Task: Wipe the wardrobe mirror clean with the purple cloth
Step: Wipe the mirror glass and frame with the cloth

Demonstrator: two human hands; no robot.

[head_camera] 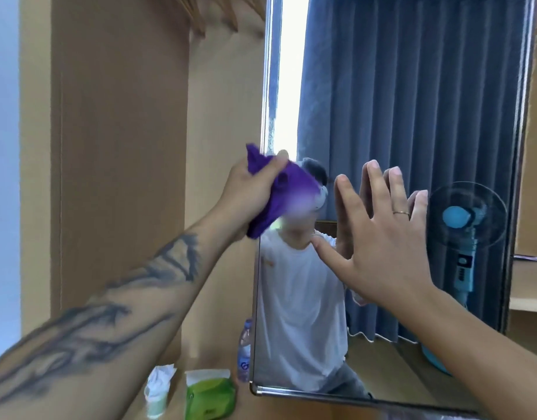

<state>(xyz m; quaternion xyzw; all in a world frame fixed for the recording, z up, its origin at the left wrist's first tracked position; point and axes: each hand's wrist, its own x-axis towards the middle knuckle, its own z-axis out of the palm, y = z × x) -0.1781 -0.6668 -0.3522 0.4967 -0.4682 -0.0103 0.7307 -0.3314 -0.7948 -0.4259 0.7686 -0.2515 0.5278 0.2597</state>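
The wardrobe mirror [412, 86] is a tall framed panel filling the right half of the head view. It reflects a blue curtain, a fan and a person in a white shirt. My left hand [249, 189] grips the bunched purple cloth [279, 192] at the mirror's left edge, about mid-height. My right hand [382, 237] lies flat with its fingers spread straight, the fingertips meeting their reflection on the glass just right of the cloth.
A brown wooden wardrobe panel [115, 147] stands left of the mirror. Below, near the mirror's bottom left corner, sit a clear water bottle [244, 350], a green wipes pack [211, 395] and a small white tube [156, 395]. Wooden shelves [530, 286] show on the right.
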